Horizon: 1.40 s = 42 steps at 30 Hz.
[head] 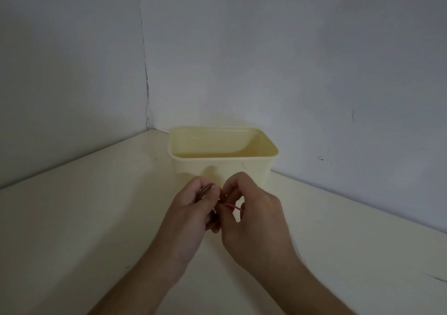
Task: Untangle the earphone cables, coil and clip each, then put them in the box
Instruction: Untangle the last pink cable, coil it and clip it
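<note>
Dim grey walls (290,48), cream tabletop (72,218).

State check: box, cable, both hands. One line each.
box: upright on the table, open-topped, no cable visible inside
red earphone cable: held in front of the box, partly bunched in the left hand, one strand runs to the right
left hand: grips the bunched cable
right hand: pinches the strand
</note>
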Motion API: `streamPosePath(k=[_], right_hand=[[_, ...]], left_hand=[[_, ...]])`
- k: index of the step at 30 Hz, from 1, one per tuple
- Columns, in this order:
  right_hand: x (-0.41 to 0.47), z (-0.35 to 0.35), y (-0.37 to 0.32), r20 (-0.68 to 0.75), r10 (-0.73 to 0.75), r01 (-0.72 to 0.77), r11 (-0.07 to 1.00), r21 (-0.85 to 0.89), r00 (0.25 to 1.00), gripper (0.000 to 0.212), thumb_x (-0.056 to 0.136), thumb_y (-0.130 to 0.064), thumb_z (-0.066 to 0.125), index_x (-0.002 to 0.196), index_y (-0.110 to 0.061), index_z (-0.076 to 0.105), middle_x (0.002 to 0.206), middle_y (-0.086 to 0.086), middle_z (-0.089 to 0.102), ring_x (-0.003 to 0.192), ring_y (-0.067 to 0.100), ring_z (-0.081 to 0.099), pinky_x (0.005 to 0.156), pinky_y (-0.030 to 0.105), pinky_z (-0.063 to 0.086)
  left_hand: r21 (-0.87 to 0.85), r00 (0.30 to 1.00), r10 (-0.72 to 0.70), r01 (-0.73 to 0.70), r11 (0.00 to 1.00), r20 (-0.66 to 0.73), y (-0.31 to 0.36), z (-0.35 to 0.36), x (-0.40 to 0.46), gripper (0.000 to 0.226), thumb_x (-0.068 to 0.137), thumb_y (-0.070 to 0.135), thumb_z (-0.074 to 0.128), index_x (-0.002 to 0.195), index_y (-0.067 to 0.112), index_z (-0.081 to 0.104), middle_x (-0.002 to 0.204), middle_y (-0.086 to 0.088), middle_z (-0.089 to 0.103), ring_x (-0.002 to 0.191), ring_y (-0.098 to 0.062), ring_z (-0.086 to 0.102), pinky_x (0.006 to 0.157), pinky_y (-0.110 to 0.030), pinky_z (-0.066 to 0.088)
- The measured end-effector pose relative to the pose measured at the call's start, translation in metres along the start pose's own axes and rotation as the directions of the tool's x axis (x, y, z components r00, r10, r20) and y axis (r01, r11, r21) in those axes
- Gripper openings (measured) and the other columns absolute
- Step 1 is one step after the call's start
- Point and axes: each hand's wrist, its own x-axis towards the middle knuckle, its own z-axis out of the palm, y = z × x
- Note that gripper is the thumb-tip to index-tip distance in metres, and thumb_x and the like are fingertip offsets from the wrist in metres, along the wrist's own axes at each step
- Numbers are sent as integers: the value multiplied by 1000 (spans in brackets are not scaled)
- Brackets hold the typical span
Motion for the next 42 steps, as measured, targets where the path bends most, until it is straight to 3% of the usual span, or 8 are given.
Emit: streamPosePath(k=[6,10,19,22,25,29,33,42], right_hand=[[5,-7,0,69,129,-129,992,-10,989,29,84,-51,50,107,-38,61,92,-15,69,81,9,72,76,37,61],[8,-7,5,127,139,-135,990,-35,982,22,85,-36,49,82,-24,67,80,-7,67,77,13,67,70,44,58],[19,-31,11,393,145,-228,958,174,908,20,90,-21,67,83,-3,62,75,3,80,72,18,78,82,45,63],[22,-41,12,471,115,-268,924,272,874,24,91,-15,70,88,4,56,76,10,79,69,25,74,65,32,57],[23,-46,13,529,116,-386,814,434,841,13,94,-12,64,85,-2,61,61,3,56,50,11,45,50,22,32],[25,-44,18,510,157,-435,757,488,846,21,105,-1,53,87,-2,64,61,4,50,50,10,37,51,23,28],[24,-41,14,466,204,-468,677,568,861,30,107,4,45,81,-2,59,56,2,51,46,11,38,49,24,29],[23,-37,3,412,306,-509,608,610,858,23,105,-5,43,88,-3,59,69,20,60,53,26,54,45,26,28]], left_hand=[[-21,994,52,-50,998,96,0,5,-4,18,106,12,54,94,3,64,70,-1,56,56,-9,46,57,-20,42],[-30,979,89,-85,996,182,-1,8,-5,24,102,22,62,98,-1,61,77,-8,52,66,-15,45,66,-33,42],[-40,982,65,-59,997,180,0,5,-4,22,106,8,51,101,-11,61,51,11,50,48,-11,44,65,-36,46],[-47,982,65,-57,997,175,2,4,-5,22,106,8,49,102,-11,59,49,9,52,50,-17,54,70,-40,42],[-58,986,63,-55,997,155,2,3,-3,21,106,7,50,100,-11,57,49,8,50,48,-17,54,69,-40,46],[-100,985,67,-52,994,158,-3,-3,2,19,103,12,60,94,-4,63,51,2,41,54,-27,56,66,-37,51],[-202,974,91,-49,978,208,-4,-5,3,25,94,21,61,93,-4,64,62,-10,23,62,-36,36,66,-36,54],[-192,959,166,-123,974,228,-1,-4,0,21,93,19,60,93,-2,64,57,-4,45,59,-27,55,70,-40,50]])
